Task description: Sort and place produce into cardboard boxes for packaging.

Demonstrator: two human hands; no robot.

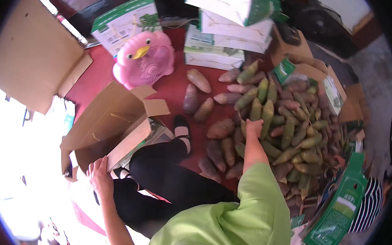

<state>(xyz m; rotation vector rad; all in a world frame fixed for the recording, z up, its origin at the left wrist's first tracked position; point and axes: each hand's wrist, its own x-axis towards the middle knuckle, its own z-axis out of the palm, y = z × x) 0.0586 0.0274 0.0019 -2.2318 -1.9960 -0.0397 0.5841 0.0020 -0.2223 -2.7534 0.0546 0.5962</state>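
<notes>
My right hand [254, 127] reaches into a heap of long root vegetables that look like radishes. Its fingers are curled at the lower end of a green radish [267, 111], partly hiding it. More green radishes [309, 140] and reddish-brown ones [220, 128] lie around it. At the lower left, my left hand [99, 177] grips the edge of an opened cardboard box [134, 136]. The box is tilted, its flaps stick out, and most of its inside is hidden.
A pink duck-faced fan [146, 61] stands on the red floor covering [174, 45] before a green-white carton [126, 21]. White cartons [233, 30] are stacked at the back. A green carton [336, 207] lies right, beside a striped cloth [367, 205]. A large cardboard sheet [30, 49] stands left.
</notes>
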